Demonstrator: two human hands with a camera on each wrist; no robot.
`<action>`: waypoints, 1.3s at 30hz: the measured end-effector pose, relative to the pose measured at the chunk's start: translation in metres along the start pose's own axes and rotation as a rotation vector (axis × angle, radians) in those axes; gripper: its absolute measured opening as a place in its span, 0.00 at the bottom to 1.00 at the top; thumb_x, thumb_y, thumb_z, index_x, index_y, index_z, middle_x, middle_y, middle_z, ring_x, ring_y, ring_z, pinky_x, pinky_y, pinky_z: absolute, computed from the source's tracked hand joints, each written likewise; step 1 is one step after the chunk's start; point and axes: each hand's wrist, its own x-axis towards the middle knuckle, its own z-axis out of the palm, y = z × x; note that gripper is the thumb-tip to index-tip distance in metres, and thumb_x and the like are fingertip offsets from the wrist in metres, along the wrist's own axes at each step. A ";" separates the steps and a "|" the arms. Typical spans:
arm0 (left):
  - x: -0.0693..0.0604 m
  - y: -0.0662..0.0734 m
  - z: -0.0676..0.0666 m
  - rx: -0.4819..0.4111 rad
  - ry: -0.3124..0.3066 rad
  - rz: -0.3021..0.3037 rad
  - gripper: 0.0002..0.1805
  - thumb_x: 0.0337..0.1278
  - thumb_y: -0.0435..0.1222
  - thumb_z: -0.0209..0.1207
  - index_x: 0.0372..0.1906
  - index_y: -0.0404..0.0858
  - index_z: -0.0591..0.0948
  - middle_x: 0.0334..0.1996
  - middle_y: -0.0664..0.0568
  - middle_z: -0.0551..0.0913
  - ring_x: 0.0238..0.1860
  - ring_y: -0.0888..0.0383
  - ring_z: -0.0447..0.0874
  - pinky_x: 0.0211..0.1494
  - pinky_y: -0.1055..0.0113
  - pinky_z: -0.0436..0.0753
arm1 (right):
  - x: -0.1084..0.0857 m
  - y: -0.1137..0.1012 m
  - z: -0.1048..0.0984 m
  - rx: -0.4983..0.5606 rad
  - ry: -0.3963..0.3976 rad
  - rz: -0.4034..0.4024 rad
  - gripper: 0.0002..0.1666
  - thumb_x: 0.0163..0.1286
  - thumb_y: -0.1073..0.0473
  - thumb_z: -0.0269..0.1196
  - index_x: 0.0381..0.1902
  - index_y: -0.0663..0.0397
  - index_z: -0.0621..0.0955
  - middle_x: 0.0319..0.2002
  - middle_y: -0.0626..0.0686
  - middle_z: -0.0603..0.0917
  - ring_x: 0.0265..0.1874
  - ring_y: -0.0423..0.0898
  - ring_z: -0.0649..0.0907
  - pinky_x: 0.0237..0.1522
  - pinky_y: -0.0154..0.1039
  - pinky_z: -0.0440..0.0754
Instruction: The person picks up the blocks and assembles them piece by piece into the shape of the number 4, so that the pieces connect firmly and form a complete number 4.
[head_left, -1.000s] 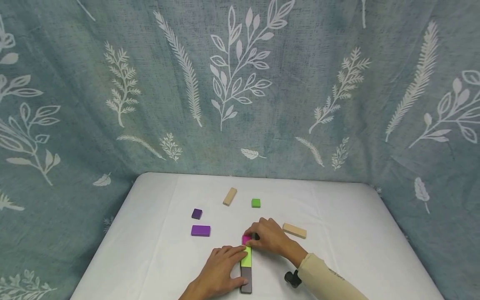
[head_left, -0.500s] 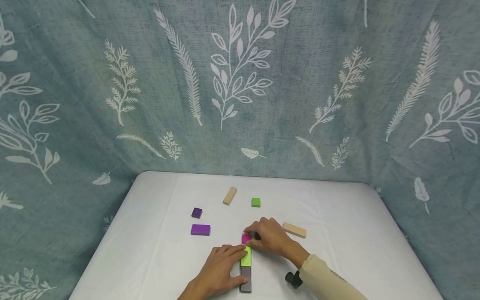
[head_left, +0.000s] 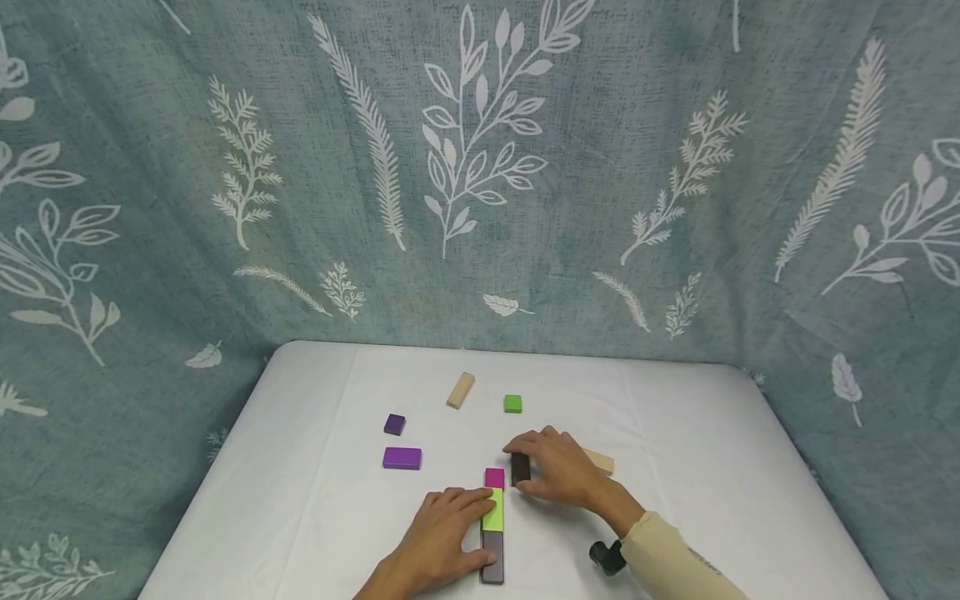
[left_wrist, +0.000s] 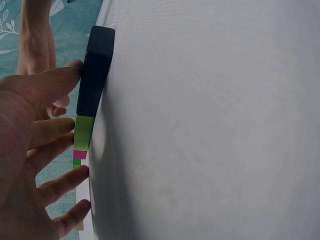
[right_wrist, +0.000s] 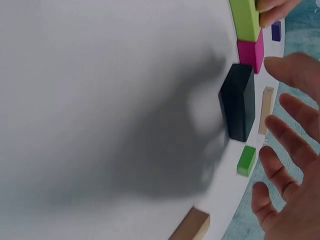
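Observation:
A row of blocks lies end to end on the white table: a dark grey block (head_left: 492,567) nearest the person, a lime block (head_left: 493,518) in the middle, a magenta block (head_left: 494,477) at the far end. My left hand (head_left: 444,537) rests along the row's left side, thumb on the grey block and fingertips on the lime one. To the right of the magenta block sits a black block (head_left: 521,469). My right hand (head_left: 562,469) is beside it, thumb and fingers spread around its ends. In the right wrist view those fingers look apart from the black block (right_wrist: 238,102).
Farther back lie a green block (head_left: 513,404) and a plain wooden block (head_left: 461,390). Left of the row are a dark purple block (head_left: 394,425) and a purple block (head_left: 402,458). Another wooden block (head_left: 600,461) is partly behind the right hand. A patterned cloth hangs behind the table.
My right hand has left the magenta block and shifted right to the black block, which now shows more fully. The left hand has stayed on the row.

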 end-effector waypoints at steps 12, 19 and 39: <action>0.001 0.002 -0.002 -0.003 -0.012 -0.011 0.37 0.55 0.62 0.66 0.68 0.50 0.77 0.70 0.62 0.72 0.64 0.57 0.72 0.60 0.54 0.71 | -0.019 0.020 -0.013 0.032 0.030 0.046 0.45 0.50 0.46 0.80 0.67 0.43 0.77 0.65 0.47 0.78 0.52 0.49 0.76 0.50 0.51 0.73; -0.001 0.003 -0.003 0.000 0.013 0.007 0.37 0.55 0.61 0.66 0.67 0.49 0.78 0.70 0.60 0.73 0.63 0.56 0.72 0.59 0.54 0.72 | -0.037 0.039 -0.013 0.015 0.068 0.130 0.46 0.51 0.45 0.79 0.68 0.43 0.76 0.62 0.48 0.80 0.51 0.49 0.76 0.48 0.49 0.73; 0.002 0.002 -0.002 0.022 0.033 0.019 0.43 0.56 0.61 0.64 0.73 0.45 0.72 0.74 0.58 0.68 0.62 0.57 0.72 0.57 0.56 0.72 | -0.075 0.075 -0.005 -0.024 0.185 0.331 0.38 0.58 0.46 0.76 0.63 0.54 0.79 0.57 0.57 0.82 0.54 0.59 0.77 0.46 0.57 0.74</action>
